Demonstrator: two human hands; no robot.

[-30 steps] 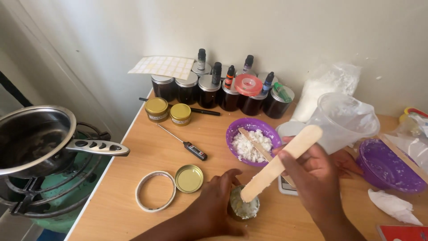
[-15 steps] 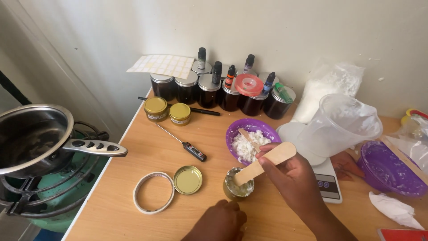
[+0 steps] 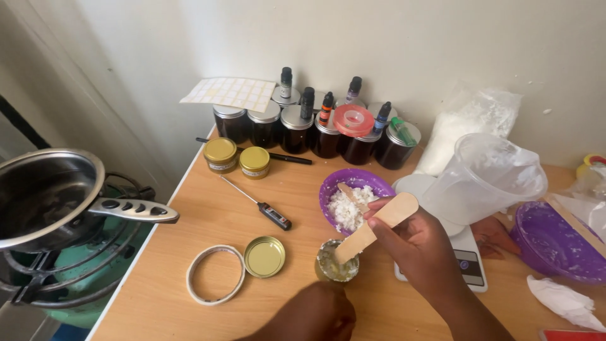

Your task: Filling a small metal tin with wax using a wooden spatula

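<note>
My right hand (image 3: 424,251) grips a flat wooden spatula (image 3: 379,222) whose lower end dips into a small open glass jar (image 3: 337,263) with pale residue inside. My left hand (image 3: 314,312) sits curled at the bottom edge, just below that jar; contact with the jar is unclear. Right behind the jar stands a purple bowl (image 3: 333,191) of white flakes with a second wooden stick (image 3: 351,194) lying in it. The jar's gold lid (image 3: 265,257) lies upside down to its left.
A tape ring (image 3: 216,274), a probe thermometer (image 3: 265,209), two gold-lidded jars (image 3: 237,158) and a row of dark jars (image 3: 297,126) with dropper bottles. Right: clear plastic jug (image 3: 495,177) on a scale (image 3: 466,259), bag of flakes (image 3: 470,120), another purple bowl (image 3: 555,245). A steel pot (image 3: 44,196) sits on the stove, left.
The spatula came down from a raised tilt until its end sat in the jar. My left hand let go of the jar and drew back toward the bottom edge.
</note>
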